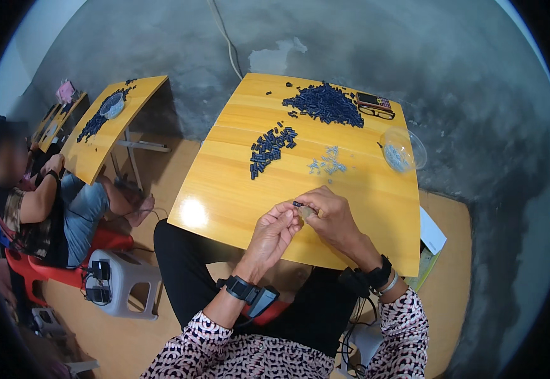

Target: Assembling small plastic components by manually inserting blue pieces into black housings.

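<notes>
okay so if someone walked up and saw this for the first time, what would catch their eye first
Probably the big pile of dark blue parts at the far end of the yellow table, with a smaller row of them nearer the middle. Next, the left hand and right hand meet at the near edge, pinching one small dark part between them. A clear bowl sits at the table's right edge.

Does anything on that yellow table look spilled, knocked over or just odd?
Nothing looks damaged. The clear plastic bowl overhangs the table's right edge, which looks precarious. A few dark pieces lie strayed from the big dark pile. Both hands, left hand and right hand, pinch one small piece.
</notes>
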The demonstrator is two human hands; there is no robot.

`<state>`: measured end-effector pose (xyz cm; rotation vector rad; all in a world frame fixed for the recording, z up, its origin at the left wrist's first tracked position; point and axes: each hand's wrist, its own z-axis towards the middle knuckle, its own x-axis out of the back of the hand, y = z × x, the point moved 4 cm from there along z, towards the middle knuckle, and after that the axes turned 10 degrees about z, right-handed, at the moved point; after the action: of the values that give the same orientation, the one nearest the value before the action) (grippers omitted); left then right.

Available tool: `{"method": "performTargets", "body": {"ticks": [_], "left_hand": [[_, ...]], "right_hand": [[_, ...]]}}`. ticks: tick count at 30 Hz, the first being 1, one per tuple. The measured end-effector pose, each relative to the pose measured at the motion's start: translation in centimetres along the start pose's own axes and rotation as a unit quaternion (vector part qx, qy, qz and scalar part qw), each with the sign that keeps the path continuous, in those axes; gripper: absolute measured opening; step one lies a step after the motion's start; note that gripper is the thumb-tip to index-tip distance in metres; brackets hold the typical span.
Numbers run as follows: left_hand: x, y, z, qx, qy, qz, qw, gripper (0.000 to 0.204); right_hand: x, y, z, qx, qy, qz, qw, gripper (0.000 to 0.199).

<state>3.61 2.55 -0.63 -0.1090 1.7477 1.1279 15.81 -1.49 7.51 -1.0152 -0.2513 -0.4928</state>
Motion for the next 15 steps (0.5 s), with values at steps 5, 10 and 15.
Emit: {"method": "performTargets", "body": {"ticks": [5, 10, 15], "left_hand": [[-0.7, 0.0, -0.1, -0.005, 0.022, 0.032, 0.999, 0.024], [-0.2, -0.3, -0.3, 0.003, 0.027, 0.082, 0.996, 0.03], [-0.6, -0.3, -0.3, 0.005, 0.04, 0.104, 0.994, 0.03]], "right_hand": [[0.2, -0.2, -1.5, -0.011, 0.016, 0.014, 1.0, 0.013], [-0.1, -0.2, -2.2, -0.017, 0.037, 0.008, 0.999, 0.016], [0.0, -0.6, -2.3, -0.032, 0.053, -0.004, 0.998, 0.018]]}}
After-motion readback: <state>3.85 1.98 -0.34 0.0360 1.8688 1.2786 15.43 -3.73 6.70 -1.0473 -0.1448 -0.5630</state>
